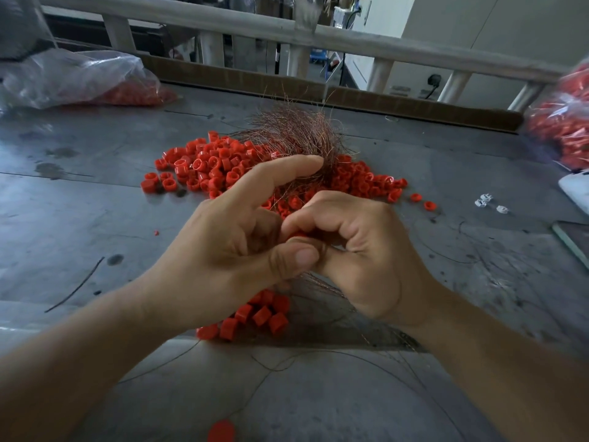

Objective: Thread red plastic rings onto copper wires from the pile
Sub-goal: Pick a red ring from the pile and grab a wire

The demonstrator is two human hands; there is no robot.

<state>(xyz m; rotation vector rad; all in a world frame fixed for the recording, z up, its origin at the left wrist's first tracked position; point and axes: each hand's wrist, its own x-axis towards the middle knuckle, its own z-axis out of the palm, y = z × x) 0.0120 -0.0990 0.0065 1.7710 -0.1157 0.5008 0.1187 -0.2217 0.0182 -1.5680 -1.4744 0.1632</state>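
Red ring (299,234), I think, is pinched in my right hand (360,250); left hand (236,240) grips copper wires (296,135) steady for threading.

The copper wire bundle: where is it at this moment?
Head view, centre: the wire bundle fans up over the ring pile, gripped lower down by the left hand.

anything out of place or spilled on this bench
Nothing is damaged, but there are strays. Two red plastic rings lie apart, right of the main red ring pile. A blurred red piece sits alone at the near edge. Three small white plastic pieces lie far right, and a loose dark wire strand lies left.
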